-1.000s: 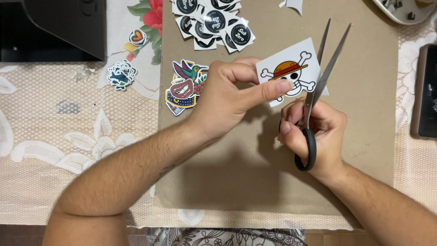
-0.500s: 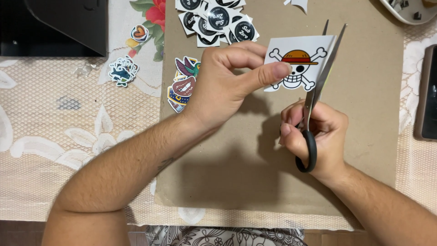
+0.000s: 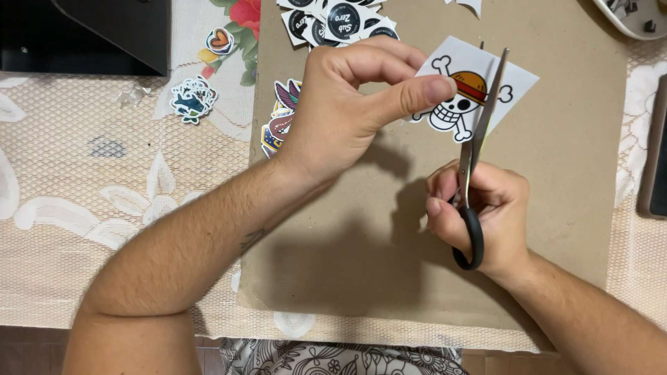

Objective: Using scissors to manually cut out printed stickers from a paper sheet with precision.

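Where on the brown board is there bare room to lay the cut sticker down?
The brown cardboard sheet is bare right of the black-handled scissors, and across its lower part under both forearms. It is crowded along the top edge, where round black stickers pile up, and at the left edge by the winged sticker.

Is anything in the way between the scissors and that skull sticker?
Nothing visible. The scissors in the right hand already lie across the skull sticker, which the left hand pinches by its left edge above the brown cardboard.
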